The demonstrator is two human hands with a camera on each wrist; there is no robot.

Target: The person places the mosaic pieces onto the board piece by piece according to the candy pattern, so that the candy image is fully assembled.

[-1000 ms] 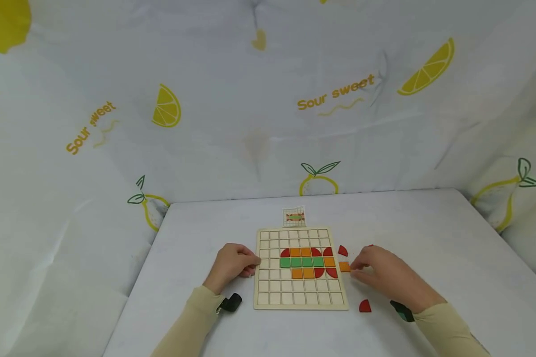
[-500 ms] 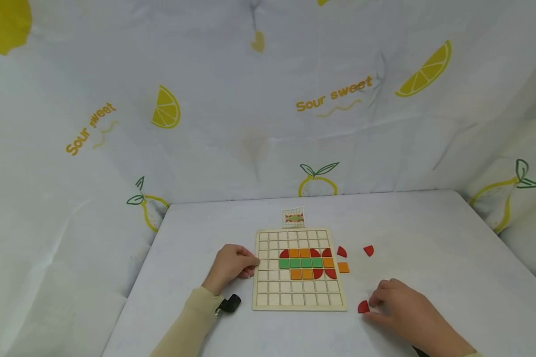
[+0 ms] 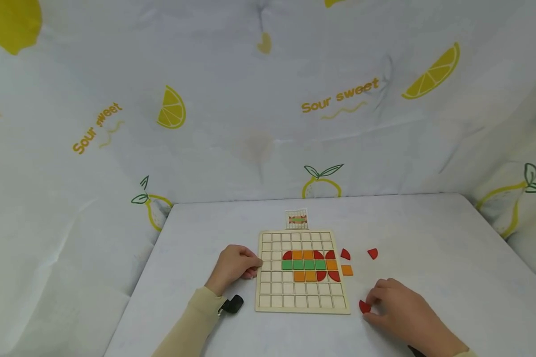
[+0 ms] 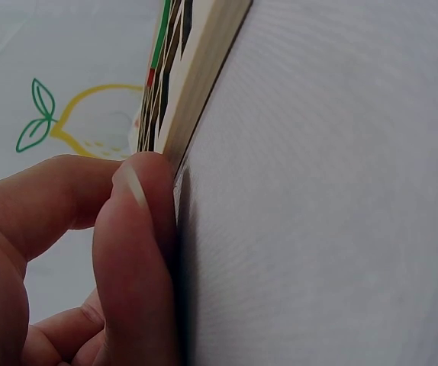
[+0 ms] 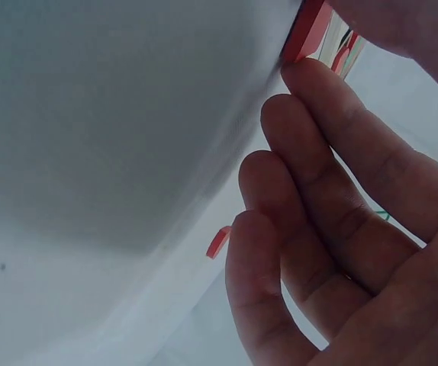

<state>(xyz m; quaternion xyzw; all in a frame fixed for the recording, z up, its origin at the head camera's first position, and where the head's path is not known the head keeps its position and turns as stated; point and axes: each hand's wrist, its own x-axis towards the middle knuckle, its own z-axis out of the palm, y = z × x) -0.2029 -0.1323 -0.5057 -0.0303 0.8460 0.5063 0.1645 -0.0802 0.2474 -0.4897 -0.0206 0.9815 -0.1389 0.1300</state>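
A square wooden grid board (image 3: 301, 301) lies on the table, with green square tiles (image 3: 303, 265) in a row and orange squares and red quarter-circles around them. At its left edge my left hand (image 3: 232, 265) holds the rim between thumb and finger; the board's side (image 4: 207, 69) shows in the left wrist view above the thumb (image 4: 131, 244). Right of the board's near corner, my right hand (image 3: 397, 307) pinches a red quarter-circle tile (image 3: 364, 307) between thumb and index finger. Its red edge (image 5: 307, 30) appears at those fingertips in the right wrist view, partly hidden by them.
Beside the board's right edge lie a loose orange square tile (image 3: 347, 270) and a red quarter-circle (image 3: 346, 254). Another red quarter-circle (image 3: 372, 253) sits farther right. A small pattern card (image 3: 297, 219) rests behind the board. Lemon-printed cloth (image 3: 259, 144) hangs at the back.
My right hand has left the orange square by the board, come toward the table's front, and taken the near red quarter-circle between its fingertips. The left hand stays at the board's edge.
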